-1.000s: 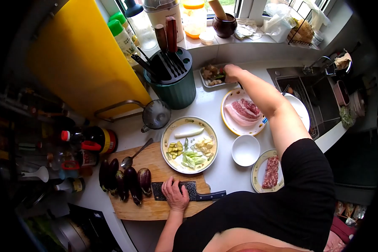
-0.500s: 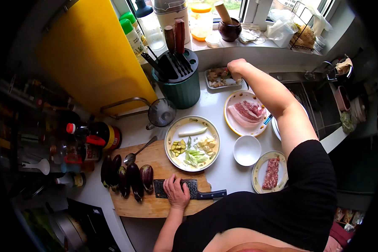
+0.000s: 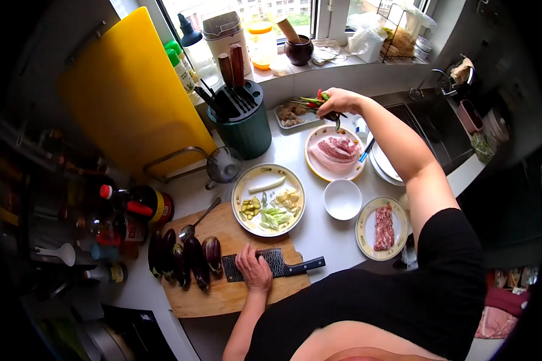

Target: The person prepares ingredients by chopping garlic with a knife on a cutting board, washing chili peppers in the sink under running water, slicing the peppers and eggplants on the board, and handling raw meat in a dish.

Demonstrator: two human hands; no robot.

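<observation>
My left hand (image 3: 255,271) lies flat, fingers stretched out, on the blade of a cleaver (image 3: 273,265) that rests on the wooden cutting board (image 3: 223,301). Several dark purple eggplants (image 3: 194,260) lie left of the blade, with a metal spoon (image 3: 200,218) above them. At the far side of the counter, my right hand (image 3: 341,102) is closed around a bunch of red and green chili peppers (image 3: 313,102). It holds them above and beside a white tray (image 3: 293,124) with ginger-like pieces. Just below that hand is a plate (image 3: 312,167) with raw meat (image 3: 337,151).
A patterned plate (image 3: 251,227) of cut vegetables overlaps the board's far edge. Nearby stand a white bowl (image 3: 342,200), a plate of minced meat (image 3: 383,227), a glass pitcher (image 3: 224,163) and a green knife block (image 3: 247,129). The sink (image 3: 439,129) is at right.
My right hand has lifted from the white tray, and chili peppers now show in its grasp. The left hand stays on the cleaver. The whole view has shifted slightly.
</observation>
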